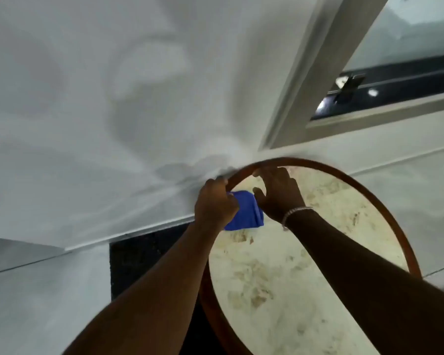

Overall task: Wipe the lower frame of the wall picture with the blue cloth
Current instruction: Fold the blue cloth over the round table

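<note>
In the centre, the left hand [215, 203] bunches the soft, light blue cloth [246, 213] against the thin, stiff brown wooden rim [305, 161] of the round marbled wall picture [292, 278], which probably swings easily, so the right hand [280, 193] steadies it with spread fingers.

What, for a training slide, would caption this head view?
Left hand grips a blue cloth at the round picture's brown frame; right hand touches the frame beside it.

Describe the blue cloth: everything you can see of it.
The blue cloth is vivid blue, soft-looking fabric, bunched. The left hand grips its left part; the rest hangs loose over the pale face of the round picture, just inside the brown frame, upper left. The right hand is close beside it; contact unclear.
</note>
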